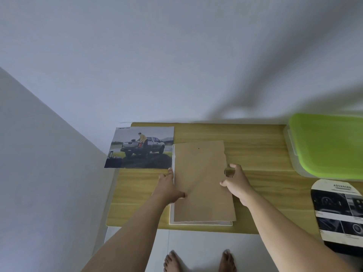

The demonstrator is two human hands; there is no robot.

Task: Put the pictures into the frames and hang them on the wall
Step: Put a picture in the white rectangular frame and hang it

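Backing board [202, 181] lies on white frame [200, 223], table [255, 146] centre, long axis near-to-far, skewed right. Left hand [170, 188] flat, pressing left edge; right hand [237, 183] pinches right edge. Truck picture [140, 148] far left, nearer left hand.

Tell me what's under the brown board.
A white frame shows along the left and near edges of the brown board. The board covers the rest, so any picture inside is hidden.

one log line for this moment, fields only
state: backing board lies on white frame | left hand: presses left edge | right hand: pinches right edge | truck picture: unframed on table
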